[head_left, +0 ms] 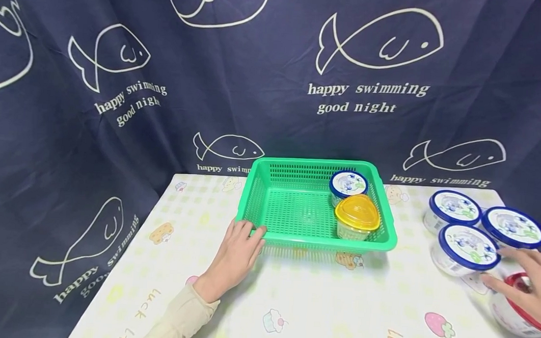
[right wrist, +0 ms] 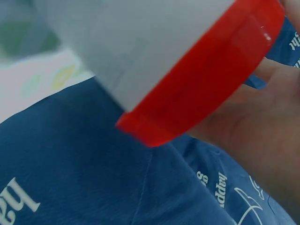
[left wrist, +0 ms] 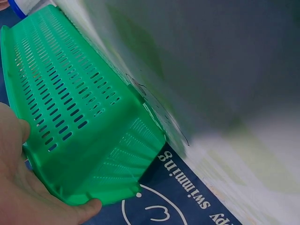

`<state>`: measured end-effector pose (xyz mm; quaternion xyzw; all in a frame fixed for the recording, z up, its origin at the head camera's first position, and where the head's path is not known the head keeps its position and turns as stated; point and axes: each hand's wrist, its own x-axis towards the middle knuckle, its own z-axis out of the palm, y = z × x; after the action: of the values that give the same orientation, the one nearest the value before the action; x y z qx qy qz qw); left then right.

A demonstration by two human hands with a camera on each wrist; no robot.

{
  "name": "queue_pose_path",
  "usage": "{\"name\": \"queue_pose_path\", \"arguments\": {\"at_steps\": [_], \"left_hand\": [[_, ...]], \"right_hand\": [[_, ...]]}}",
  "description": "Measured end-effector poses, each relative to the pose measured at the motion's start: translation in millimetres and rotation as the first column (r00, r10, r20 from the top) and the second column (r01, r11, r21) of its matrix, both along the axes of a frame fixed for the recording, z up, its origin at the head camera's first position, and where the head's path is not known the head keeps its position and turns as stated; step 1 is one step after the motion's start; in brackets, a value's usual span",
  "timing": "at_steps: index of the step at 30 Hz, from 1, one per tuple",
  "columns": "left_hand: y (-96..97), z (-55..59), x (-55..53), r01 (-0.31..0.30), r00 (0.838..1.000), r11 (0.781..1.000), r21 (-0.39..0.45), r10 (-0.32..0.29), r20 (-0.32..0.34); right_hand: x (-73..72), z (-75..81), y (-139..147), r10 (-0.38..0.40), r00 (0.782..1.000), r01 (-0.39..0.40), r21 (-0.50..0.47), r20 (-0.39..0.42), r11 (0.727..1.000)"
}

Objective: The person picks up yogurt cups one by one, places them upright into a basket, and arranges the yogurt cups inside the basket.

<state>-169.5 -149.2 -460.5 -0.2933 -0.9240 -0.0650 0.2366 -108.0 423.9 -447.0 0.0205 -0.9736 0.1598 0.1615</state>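
Observation:
My left hand (head_left: 236,259) grips the near left corner of a green plastic basket (head_left: 294,239); the left wrist view shows its thumb and fingers at the rim. Inside the basket, on the right, sit a round blue-lidded tub (head_left: 349,184) and a yellow-lidded tub (head_left: 358,214). At the right, my right hand (head_left: 535,280) has its fingers spread, with fingertips at the edge of the front blue-lidded tub (head_left: 470,246). Below that hand is a red-lidded tub (head_left: 515,317), partly covered by it. In the right wrist view, the red lid (right wrist: 211,75) hides the fingertips.
Two more blue-lidded tubs, one at the back left (head_left: 455,207) and one at the right (head_left: 514,228), stand close against the front one. A patterned white cloth (head_left: 327,304) covers the table. A navy curtain (head_left: 275,87) with fish drawings hangs behind.

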Motion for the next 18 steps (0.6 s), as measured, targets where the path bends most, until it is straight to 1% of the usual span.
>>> {"name": "queue_pose_path", "arguments": {"at_steps": [3,4,7,11,16,18], "left_hand": [[0.9,-0.3,0.0,0.003,1.000,1.000,0.006,-0.003,-0.002],[0.7,0.0,0.0,0.003,1.000,1.000,0.007,-0.003,-0.003],[0.3,0.9,0.1,-0.001,1.000,1.000,0.006,0.001,0.002],[1.0,1.6,-0.1,-0.002,1.000,1.000,0.004,0.002,0.009],[2.0,1.3,0.4,-0.007,1.000,1.000,0.000,0.007,0.021],[2.2,1.4,0.5,-0.007,1.000,1.000,0.001,0.006,0.017]], "right_hand": [[3.7,-4.2,4,-0.039,0.999,0.040,-0.032,0.016,0.999],[4.2,-6.0,5,-0.047,0.999,0.047,-0.043,0.007,0.998],[4.2,-9.1,7,-0.102,0.994,0.103,-0.025,0.036,0.994],[4.5,-14.7,12,-0.145,0.988,0.144,0.009,0.059,0.989],[7.8,-22.8,15,-0.147,0.989,0.148,-0.043,0.029,0.988],[9.4,-25.0,15,-0.153,0.988,0.154,-0.067,0.019,0.986]]}}
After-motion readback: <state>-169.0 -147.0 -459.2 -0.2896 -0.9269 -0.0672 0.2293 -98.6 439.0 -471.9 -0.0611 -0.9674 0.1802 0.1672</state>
